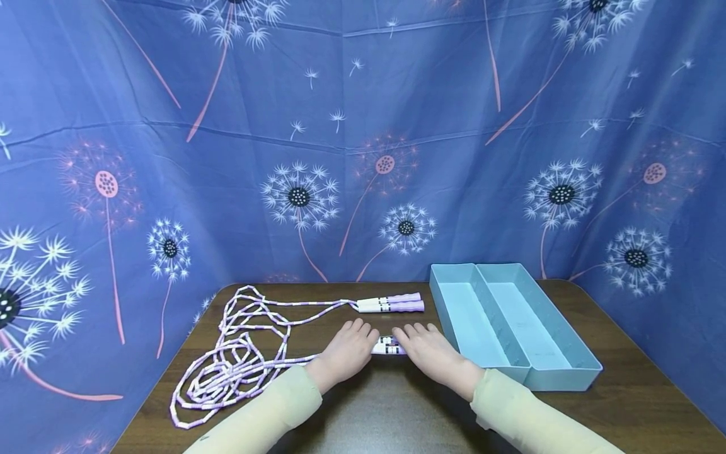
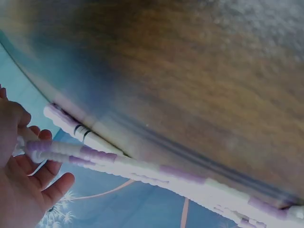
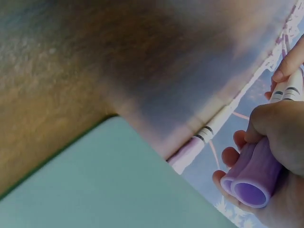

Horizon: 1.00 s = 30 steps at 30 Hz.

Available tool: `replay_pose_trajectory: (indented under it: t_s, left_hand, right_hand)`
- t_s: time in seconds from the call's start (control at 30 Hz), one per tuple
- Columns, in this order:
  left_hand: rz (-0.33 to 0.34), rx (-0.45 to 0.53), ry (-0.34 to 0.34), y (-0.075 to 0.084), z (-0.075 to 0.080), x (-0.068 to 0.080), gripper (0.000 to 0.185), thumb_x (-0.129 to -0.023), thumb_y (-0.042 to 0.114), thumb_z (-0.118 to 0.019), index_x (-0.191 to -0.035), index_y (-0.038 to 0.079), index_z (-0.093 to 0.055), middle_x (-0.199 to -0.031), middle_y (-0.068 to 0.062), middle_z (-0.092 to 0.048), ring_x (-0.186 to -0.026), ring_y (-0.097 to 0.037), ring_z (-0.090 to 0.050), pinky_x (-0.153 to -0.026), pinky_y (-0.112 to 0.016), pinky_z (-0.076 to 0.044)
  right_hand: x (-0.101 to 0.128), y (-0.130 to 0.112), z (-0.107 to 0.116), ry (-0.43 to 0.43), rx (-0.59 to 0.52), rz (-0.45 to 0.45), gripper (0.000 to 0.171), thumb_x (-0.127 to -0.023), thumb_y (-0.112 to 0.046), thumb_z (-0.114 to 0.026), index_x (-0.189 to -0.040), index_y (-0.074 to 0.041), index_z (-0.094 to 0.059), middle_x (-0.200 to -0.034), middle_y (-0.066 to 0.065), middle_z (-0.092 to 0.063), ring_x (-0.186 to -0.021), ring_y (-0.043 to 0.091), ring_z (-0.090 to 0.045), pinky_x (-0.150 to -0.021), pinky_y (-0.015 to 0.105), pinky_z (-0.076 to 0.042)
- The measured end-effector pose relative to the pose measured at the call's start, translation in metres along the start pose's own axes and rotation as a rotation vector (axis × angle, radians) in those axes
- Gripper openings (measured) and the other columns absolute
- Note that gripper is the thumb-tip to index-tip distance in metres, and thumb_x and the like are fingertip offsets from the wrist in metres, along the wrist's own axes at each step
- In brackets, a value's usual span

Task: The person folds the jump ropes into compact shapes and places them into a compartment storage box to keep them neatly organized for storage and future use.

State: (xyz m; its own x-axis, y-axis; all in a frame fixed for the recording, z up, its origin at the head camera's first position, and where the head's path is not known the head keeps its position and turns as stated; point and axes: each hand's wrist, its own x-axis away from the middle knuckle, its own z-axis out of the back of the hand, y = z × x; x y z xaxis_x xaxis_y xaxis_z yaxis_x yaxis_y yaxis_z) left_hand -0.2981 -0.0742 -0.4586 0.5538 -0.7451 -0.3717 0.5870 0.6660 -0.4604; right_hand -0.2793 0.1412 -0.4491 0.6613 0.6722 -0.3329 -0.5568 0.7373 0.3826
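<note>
Two jump ropes with white and lilac beaded cords are on the table. My right hand (image 1: pixel 432 354) grips the lilac ends of one pair of jump rope handles (image 3: pixel 259 173), held side by side. At their white cord end, my left hand (image 1: pixel 347 351) holds the same pair between thumb and fingers; the cords (image 2: pixel 97 154) run out from it to the left. Between the hands a white, black-banded stretch of the handles (image 1: pixel 388 345) shows. Just behind lies the other jump rope's pair of handles (image 1: pixel 391 304), touched by neither hand.
Right of the hands stands a light blue bin (image 1: pixel 561 379) with two long compartments, close to the right forearm. Loose coils of beaded cord (image 1: pixel 295 362) spread over the left of the wooden table (image 1: pixel 363 416). A blue dandelion-print cloth (image 1: pixel 363 208) hangs behind.
</note>
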Motion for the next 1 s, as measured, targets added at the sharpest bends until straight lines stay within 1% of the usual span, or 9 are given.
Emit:
replay_pose_trajectory:
  t_s: [0.07,0.17,0.27,0.4,0.53,0.63,0.73,0.9,1.0]
  left_hand:
    - [0.004,-0.001,0.019,0.000,0.003,0.000,0.028,-0.078,0.033,-0.071,-0.092,0.016,-0.054,-0.082,0.002,-0.058,-0.080,-0.017,-0.051,-0.068,-0.028,-0.039]
    - [0.007,-0.005,0.052,0.000,0.007,0.000,0.028,-0.077,0.033,-0.071,-0.089,0.015,-0.053,-0.078,0.003,-0.059,-0.076,-0.016,-0.051,-0.066,-0.027,-0.037]
    - [0.005,-0.024,0.072,0.000,0.014,-0.001,0.024,-0.080,0.029,-0.068,-0.086,0.014,-0.050,-0.075,0.004,-0.059,-0.075,-0.016,-0.048,-0.066,-0.026,-0.034]
    - [0.001,-0.055,0.079,-0.002,0.029,-0.003,0.014,-0.084,0.018,-0.062,-0.085,0.014,-0.048,-0.073,0.005,-0.058,-0.075,-0.016,-0.046,-0.066,-0.027,-0.034]
    - [0.009,-0.060,0.084,-0.004,0.043,-0.005,0.009,-0.086,0.012,-0.057,-0.085,0.014,-0.049,-0.074,0.003,-0.059,-0.077,-0.017,-0.047,-0.068,-0.028,-0.035]
    - [0.001,-0.042,0.084,-0.004,0.052,-0.006,0.009,-0.087,0.012,-0.057,-0.086,0.014,-0.048,-0.075,0.003,-0.059,-0.078,-0.017,-0.047,-0.070,-0.029,-0.035]
    - [-0.007,-0.044,0.096,-0.004,0.060,-0.007,0.011,-0.087,0.013,-0.058,-0.086,0.014,-0.047,-0.075,0.003,-0.058,-0.078,-0.016,-0.047,-0.070,-0.029,-0.035]
    - [-0.001,-0.057,0.138,-0.003,0.069,-0.009,0.011,-0.087,0.014,-0.057,-0.085,0.014,-0.047,-0.075,0.003,-0.057,-0.078,-0.016,-0.048,-0.069,-0.028,-0.036]
    - [0.000,-0.050,0.143,-0.002,0.073,-0.009,0.008,-0.088,0.013,-0.054,-0.085,0.014,-0.047,-0.074,0.003,-0.057,-0.078,-0.017,-0.048,-0.069,-0.028,-0.036]
  right_hand:
    - [0.002,0.002,0.005,0.003,0.000,0.007,0.037,-0.085,-0.007,-0.063,-0.118,-0.014,-0.049,-0.092,0.004,-0.059,-0.079,0.019,-0.058,-0.060,0.033,-0.043]
    - [0.005,0.004,0.012,0.035,-0.009,0.016,0.043,-0.084,-0.005,-0.064,-0.123,-0.015,-0.051,-0.095,0.005,-0.060,-0.081,0.021,-0.058,-0.062,0.035,-0.044]
    - [0.006,0.007,0.019,0.096,-0.009,0.027,0.043,-0.083,-0.004,-0.062,-0.124,-0.016,-0.054,-0.093,0.005,-0.059,-0.080,0.021,-0.058,-0.060,0.034,-0.041]
    - [0.005,0.011,0.027,0.182,-0.019,0.043,0.043,-0.081,-0.003,-0.060,-0.121,-0.016,-0.057,-0.087,0.004,-0.056,-0.075,0.021,-0.056,-0.057,0.031,-0.038]
    - [0.004,0.013,0.036,0.240,-0.038,0.050,0.045,-0.076,-0.006,-0.065,-0.119,-0.015,-0.058,-0.085,0.004,-0.056,-0.072,0.022,-0.056,-0.055,0.031,-0.039]
    - [0.003,0.013,0.043,0.264,-0.049,0.066,0.049,-0.071,-0.013,-0.072,-0.118,-0.014,-0.057,-0.085,0.004,-0.056,-0.071,0.022,-0.056,-0.055,0.031,-0.040]
    - [0.002,0.013,0.049,0.285,-0.048,0.080,0.052,-0.069,-0.017,-0.074,-0.118,-0.015,-0.056,-0.084,0.003,-0.056,-0.072,0.022,-0.057,-0.055,0.032,-0.040]
    - [0.002,0.014,0.059,0.318,-0.036,0.078,0.048,-0.071,-0.014,-0.072,-0.116,-0.018,-0.057,-0.083,0.002,-0.056,-0.071,0.022,-0.057,-0.053,0.033,-0.038]
    - [0.004,0.015,0.064,0.306,-0.025,0.083,0.045,-0.074,-0.012,-0.070,-0.116,-0.019,-0.057,-0.083,0.002,-0.057,-0.069,0.021,-0.057,-0.050,0.032,-0.038]
